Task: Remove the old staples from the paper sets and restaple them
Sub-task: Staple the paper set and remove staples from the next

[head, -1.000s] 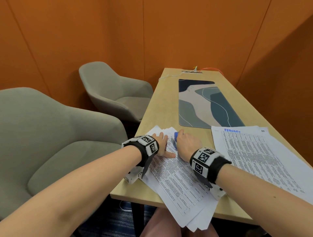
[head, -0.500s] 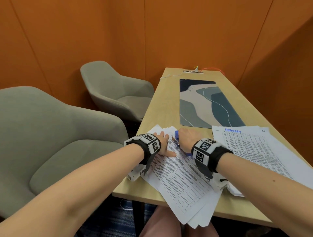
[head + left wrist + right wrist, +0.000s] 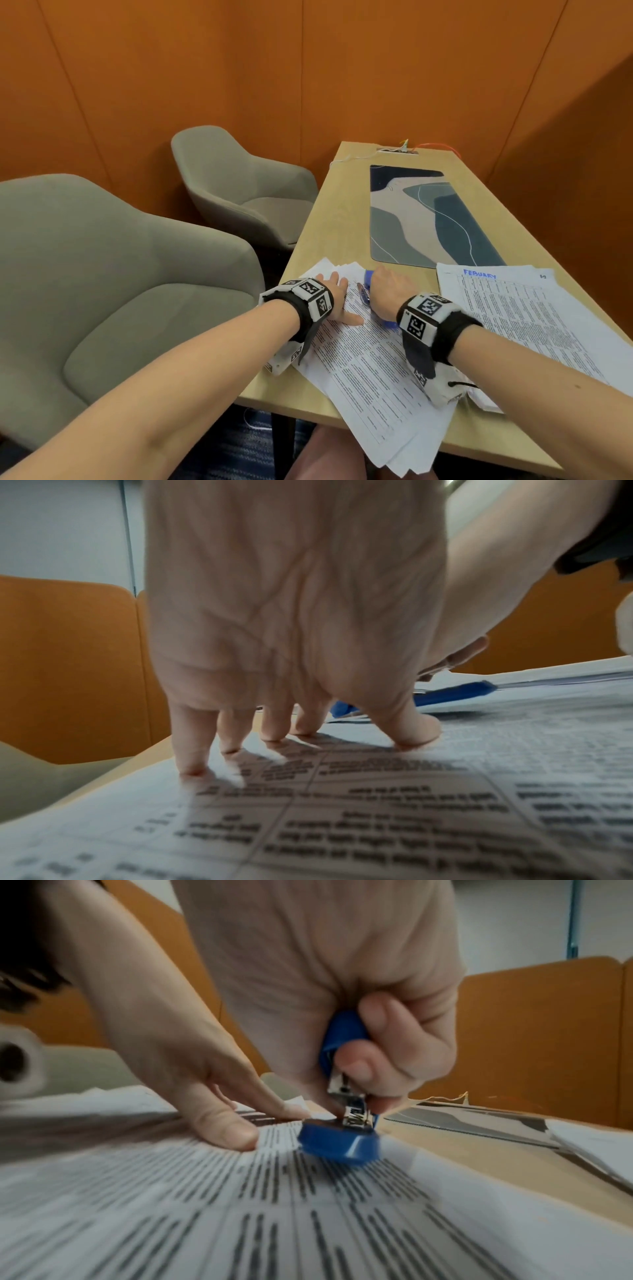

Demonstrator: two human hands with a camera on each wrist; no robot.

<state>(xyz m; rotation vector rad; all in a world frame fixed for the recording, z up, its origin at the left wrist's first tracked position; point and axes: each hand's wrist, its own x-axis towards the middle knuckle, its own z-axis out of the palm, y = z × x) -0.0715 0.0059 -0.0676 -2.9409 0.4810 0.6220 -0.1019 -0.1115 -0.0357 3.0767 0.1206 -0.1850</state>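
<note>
Head view: the paper set (image 3: 370, 359) lies on the counter (image 3: 339, 212), its long axis running from about 5 o'clock up to 11. The left hand (image 3: 334, 294) lies flat on its upper end. At 3 o'clock, just beside it, the right hand (image 3: 390, 291) grips a blue stapler (image 3: 368, 275).

Left wrist view: straight fingers (image 3: 192, 750) press the printed sheet; the stapler's blue body (image 3: 452, 693) shows at 2 o'clock.

Right wrist view: curled fingers (image 3: 387, 1042) clasp the stapler (image 3: 342, 1139), set at the sheet's top corner. Judged the nearer, working hand.
</note>
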